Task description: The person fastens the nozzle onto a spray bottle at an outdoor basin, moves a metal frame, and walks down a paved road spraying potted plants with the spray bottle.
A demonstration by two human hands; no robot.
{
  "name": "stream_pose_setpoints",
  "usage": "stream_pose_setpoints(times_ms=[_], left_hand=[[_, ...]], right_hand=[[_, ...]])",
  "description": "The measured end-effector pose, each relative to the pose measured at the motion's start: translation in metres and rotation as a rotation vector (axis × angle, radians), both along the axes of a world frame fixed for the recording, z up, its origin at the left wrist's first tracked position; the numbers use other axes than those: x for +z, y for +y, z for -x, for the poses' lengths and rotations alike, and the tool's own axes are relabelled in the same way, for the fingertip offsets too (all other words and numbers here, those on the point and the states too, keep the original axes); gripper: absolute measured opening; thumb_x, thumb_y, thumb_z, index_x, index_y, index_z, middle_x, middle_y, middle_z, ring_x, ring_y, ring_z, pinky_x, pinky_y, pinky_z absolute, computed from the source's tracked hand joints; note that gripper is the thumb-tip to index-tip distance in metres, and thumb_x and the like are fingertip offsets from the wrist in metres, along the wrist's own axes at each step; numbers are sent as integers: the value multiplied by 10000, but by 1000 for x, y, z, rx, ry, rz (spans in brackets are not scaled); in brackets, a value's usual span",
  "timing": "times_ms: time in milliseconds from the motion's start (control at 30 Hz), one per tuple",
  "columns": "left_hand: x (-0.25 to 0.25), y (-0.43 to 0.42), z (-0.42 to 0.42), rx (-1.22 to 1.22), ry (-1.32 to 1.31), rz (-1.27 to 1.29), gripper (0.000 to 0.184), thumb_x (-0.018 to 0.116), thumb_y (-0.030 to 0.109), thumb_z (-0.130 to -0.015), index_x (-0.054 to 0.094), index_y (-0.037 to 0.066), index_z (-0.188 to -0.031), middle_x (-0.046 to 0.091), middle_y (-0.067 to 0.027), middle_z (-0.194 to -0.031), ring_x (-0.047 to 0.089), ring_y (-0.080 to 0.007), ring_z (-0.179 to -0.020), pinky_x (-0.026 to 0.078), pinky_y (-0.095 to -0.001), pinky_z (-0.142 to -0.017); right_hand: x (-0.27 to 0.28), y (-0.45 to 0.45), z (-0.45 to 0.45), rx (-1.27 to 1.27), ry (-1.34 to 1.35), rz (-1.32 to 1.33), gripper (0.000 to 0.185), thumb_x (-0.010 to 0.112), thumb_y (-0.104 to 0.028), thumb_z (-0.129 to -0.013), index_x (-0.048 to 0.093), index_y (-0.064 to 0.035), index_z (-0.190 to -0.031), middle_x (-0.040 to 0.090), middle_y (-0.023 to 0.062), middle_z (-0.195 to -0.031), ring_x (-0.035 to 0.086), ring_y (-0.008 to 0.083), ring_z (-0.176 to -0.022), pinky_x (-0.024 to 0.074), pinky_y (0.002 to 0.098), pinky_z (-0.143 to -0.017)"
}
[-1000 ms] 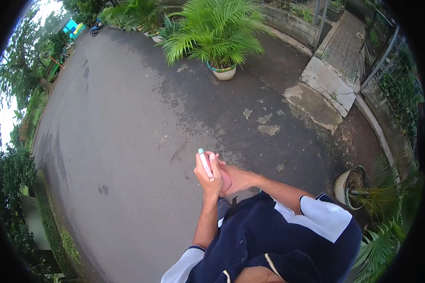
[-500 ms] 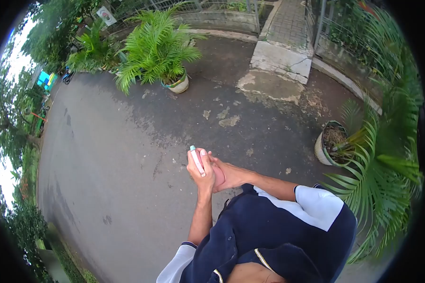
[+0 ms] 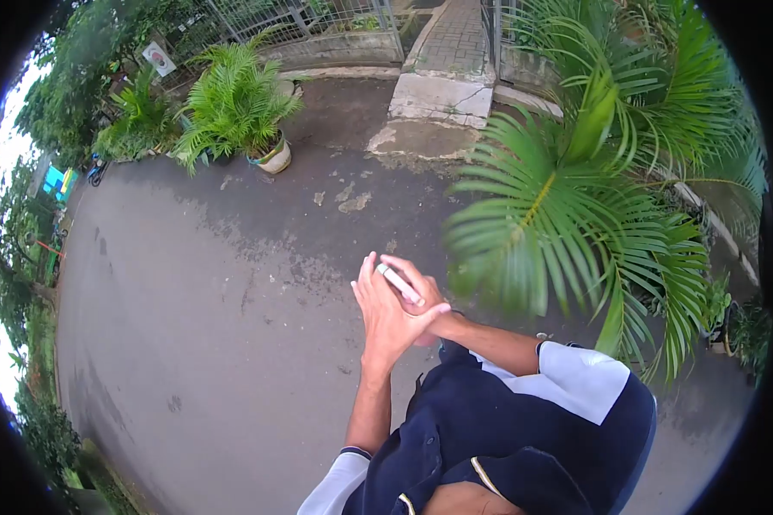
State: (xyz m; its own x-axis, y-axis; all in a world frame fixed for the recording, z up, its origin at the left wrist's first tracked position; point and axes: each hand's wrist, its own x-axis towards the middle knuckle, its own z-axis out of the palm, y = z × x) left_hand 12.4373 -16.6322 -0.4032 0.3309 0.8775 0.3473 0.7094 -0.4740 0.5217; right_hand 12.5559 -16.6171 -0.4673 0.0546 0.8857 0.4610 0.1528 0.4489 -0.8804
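Stretching underneath, grey road (image 3: 189,343); big palm (image 3: 532,215) right; potted palm (image 3: 240,107) upper left; sign (image 3: 157,57) near it, print unreadable; left hand (image 3: 386,322), thumb and fingers wide, touching right hand (image 3: 423,281), grip unclear; pale tube (image 3: 399,284) between hands.

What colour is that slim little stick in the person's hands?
The stick is mostly whitish with a pale greenish tip, shown best in the head view.

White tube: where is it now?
Near the head view's centre, the white tube sits between the left hand, on its left, and the right hand.
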Motion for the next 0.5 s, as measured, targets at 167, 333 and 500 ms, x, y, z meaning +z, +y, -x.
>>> stream_pose_setpoints(times_ms=[167, 333, 500], left_hand=[[-78, -128, -13, -177, -512, 260, 1455, 949, 669, -697, 191, -33, -1721, 288, -296, -1756, 288, -431, -1642, 240, -563, -1338], [-122, -264, -75, -237, -502, 288, 1340, 1045, 469, -647, 332, 0, -1680, 520, -274, -1620, 537, -395, -1504, 432, -508, -1245], [-131, -399, -137, -186, -681, 385, 1014, 1046, 365, -669, 573, -18, -1480, 778, -198, -1272, 758, -287, -1206, 596, -439, -1042]], right_hand=[[8, -100, -71, -54, 206, 384, 290, 698, -306, -1096, 712, -16, -1093, 721, 55, -800, 712, 112, -733, 537, 307, -603], [46, -237, -118, 108, 266, 292, 316, 690, -332, -1104, 700, -18, -1078, 727, 36, -858, 703, 115, -792, 571, 301, -674], [51, -372, -172, 112, 115, 326, 314, 722, -310, -1090, 692, -5, -1023, 703, 27, -802, 690, 104, -753, 588, 307, -711]])
